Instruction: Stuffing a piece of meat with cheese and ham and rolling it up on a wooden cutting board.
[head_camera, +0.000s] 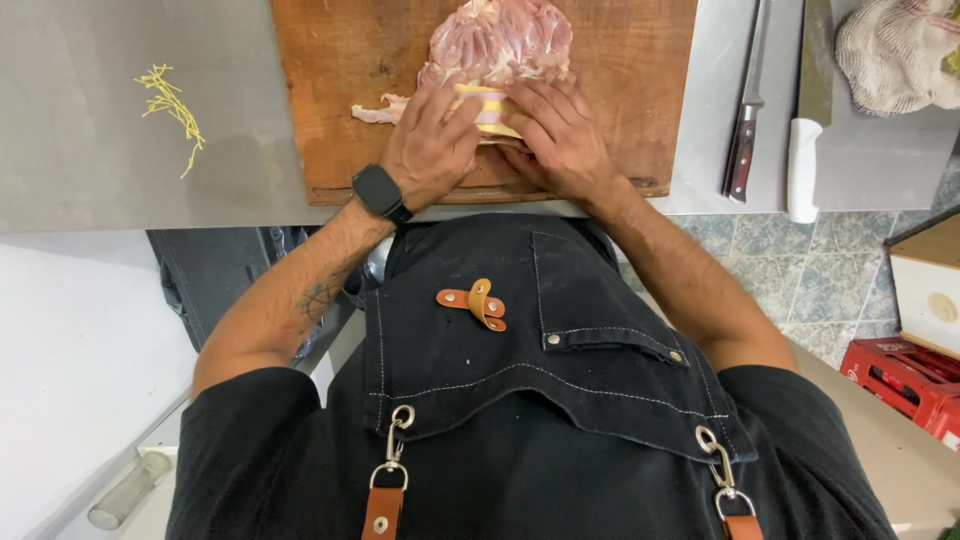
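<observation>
Both the left hand (432, 140) and right hand (560, 135) are pressing, fingers curled, onto raw meat (500, 45) at twelve o'clock on the wooden board (340, 90).

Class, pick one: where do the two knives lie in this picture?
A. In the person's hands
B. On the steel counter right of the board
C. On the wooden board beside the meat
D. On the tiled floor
B: both the dark-handled knife and the white-handled knife lie on the steel counter, right of the wooden board.
</observation>
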